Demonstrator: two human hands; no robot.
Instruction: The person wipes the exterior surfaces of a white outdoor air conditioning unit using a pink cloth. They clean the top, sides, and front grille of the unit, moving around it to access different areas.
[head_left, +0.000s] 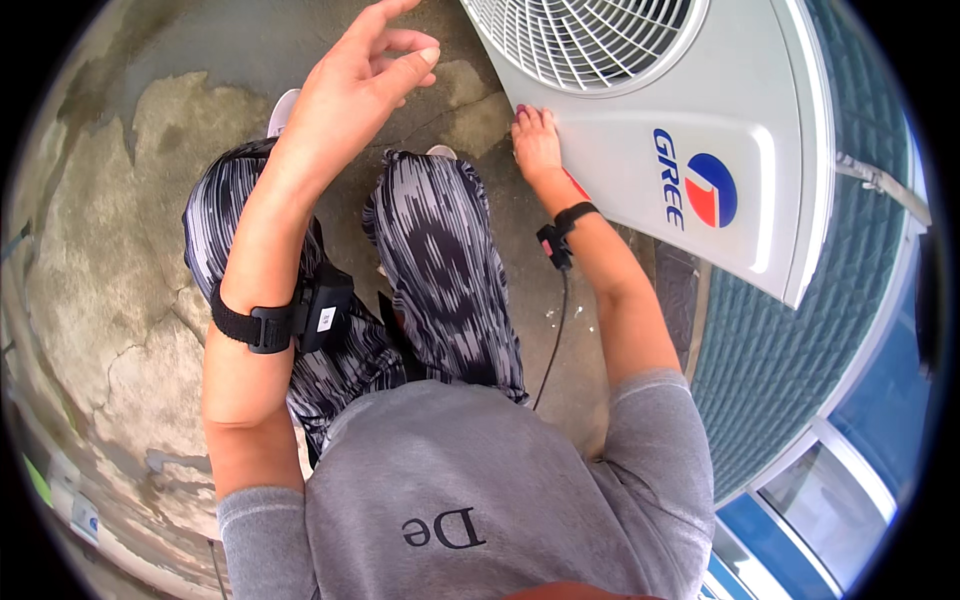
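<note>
A light grey Gree air-conditioner outdoor unit (637, 127) stands at the upper right, its round fan grille (585, 37) partly cut off by the picture's top. My right hand (536, 142) rests against the unit's near lower edge, below the grille. Something purple shows at its fingertips, too small to name; whether the fingers grip anything is unclear. My left hand (371, 82) is raised over the ground, apart from the unit. Its index finger stretches forward, the other fingers are loosely bent, and nothing shows in it.
Stained, cracked concrete (112, 285) lies around my bent knees in patterned trousers (442, 255). Black strap-on devices (324, 307) sit on both forearms, with a cable (559, 322) from the right one. Behind the unit runs a blue-green tiled wall (765, 367) with a pipe (885, 184).
</note>
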